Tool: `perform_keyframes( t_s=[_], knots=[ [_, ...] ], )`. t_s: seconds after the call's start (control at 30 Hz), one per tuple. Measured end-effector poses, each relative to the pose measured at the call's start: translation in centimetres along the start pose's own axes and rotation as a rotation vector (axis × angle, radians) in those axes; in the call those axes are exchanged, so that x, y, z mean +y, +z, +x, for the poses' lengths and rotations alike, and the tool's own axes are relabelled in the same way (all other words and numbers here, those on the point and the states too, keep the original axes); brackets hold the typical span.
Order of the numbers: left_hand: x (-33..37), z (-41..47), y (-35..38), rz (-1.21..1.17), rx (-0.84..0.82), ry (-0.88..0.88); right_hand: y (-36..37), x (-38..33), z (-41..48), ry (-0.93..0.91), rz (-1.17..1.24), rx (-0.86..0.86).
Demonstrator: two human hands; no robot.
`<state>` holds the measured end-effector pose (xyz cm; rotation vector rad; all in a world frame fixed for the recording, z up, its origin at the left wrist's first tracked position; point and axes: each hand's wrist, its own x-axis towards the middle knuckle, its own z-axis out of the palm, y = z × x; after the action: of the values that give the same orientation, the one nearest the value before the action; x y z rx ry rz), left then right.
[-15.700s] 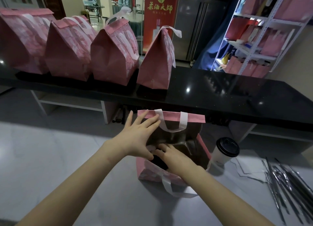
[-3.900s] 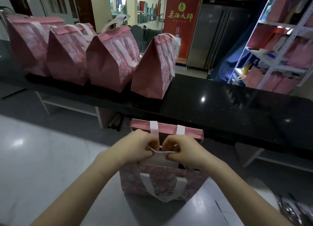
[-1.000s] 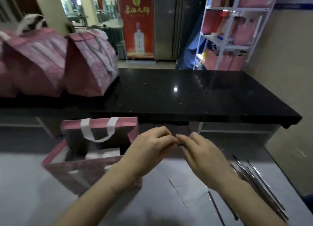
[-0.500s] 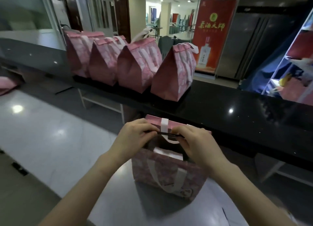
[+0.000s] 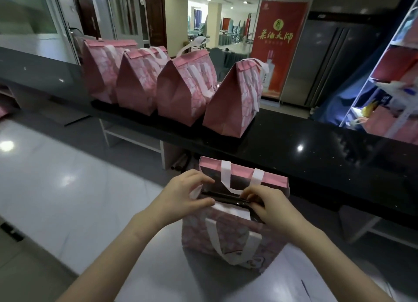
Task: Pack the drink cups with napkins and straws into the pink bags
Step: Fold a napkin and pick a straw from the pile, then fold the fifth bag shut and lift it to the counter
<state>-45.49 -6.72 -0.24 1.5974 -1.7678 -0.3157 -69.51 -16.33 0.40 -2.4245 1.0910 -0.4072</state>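
Lying under the hands: a shiny pale table (image 5: 67,188) with light spots on it.
Past the hands: a long black counter (image 5: 316,143), higher than the table and shiny too.
On the counter: four closed pink bags (image 5: 181,91) in a row, up and to the left of the left hand, their tops folded shut.
Room: a red banner (image 5: 278,48) with yellow letters stands far behind the counter. Grey metal doors (image 5: 328,64) are next to it. A white rack (image 5: 389,75) with pink things on it is far off to the right of the right hand.
Bag: the open pink bag (image 5: 230,236) stands upright on the table, right under both hands, its mouth facing up. Its far flap sticks up with a white handle (image 5: 235,184) looping down. The near handle hangs down the front.
Straw: the straw (image 5: 222,196) is long, thin and dark. It lies across the mouth of the bag and runs from one hand to the other, almost flat, a bit lower at the right end.
Left hand: the left hand (image 5: 187,193) holds the left end between curled fingers and thumb.
Right hand: the right hand (image 5: 269,207) pinches the right end with its fingertips.
White sheet: a white sheet (image 5: 230,209) shows just below the straw, at the near rim of the bag.
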Motion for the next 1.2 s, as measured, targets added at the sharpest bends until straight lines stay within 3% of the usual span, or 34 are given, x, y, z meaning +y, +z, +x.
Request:
perform_keyframes(
  t_s=[0.2, 0.47, 0.63, 0.83, 1.03, 1.2],
  knots=[
    [-0.5, 0.3, -0.1, -0.047, -0.014, 0.021, 0.0, -0.3, 0.2, -0.023, 0.025, -0.052],
    [-1.5, 0.8, 0.3, -0.066, -0.102, 0.045, -1.1, 1.0, -0.4, -0.157, -0.363, 0.280],
    [-1.6, 2.6, 0.9, -0.086, -0.014, 0.053, -1.9, 1.6, 1.6, -0.040, -0.552, 0.257],
    [-1.9, 5.0, 1.9, -0.084, 0.014, 0.053, -1.7, 2.3, 3.2, 0.108, -0.537, 0.327],
    [-2.9, 6.1, 2.8, -0.001, -0.026, 0.052, -1.1, 2.6, 3.0, 0.095, -0.547, 0.375],
    [-3.2, 5.9, 2.9, 0.242, 0.054, 0.078, -1.0, 2.5, 1.9, 0.045, -0.450, 0.401]
  ],
)
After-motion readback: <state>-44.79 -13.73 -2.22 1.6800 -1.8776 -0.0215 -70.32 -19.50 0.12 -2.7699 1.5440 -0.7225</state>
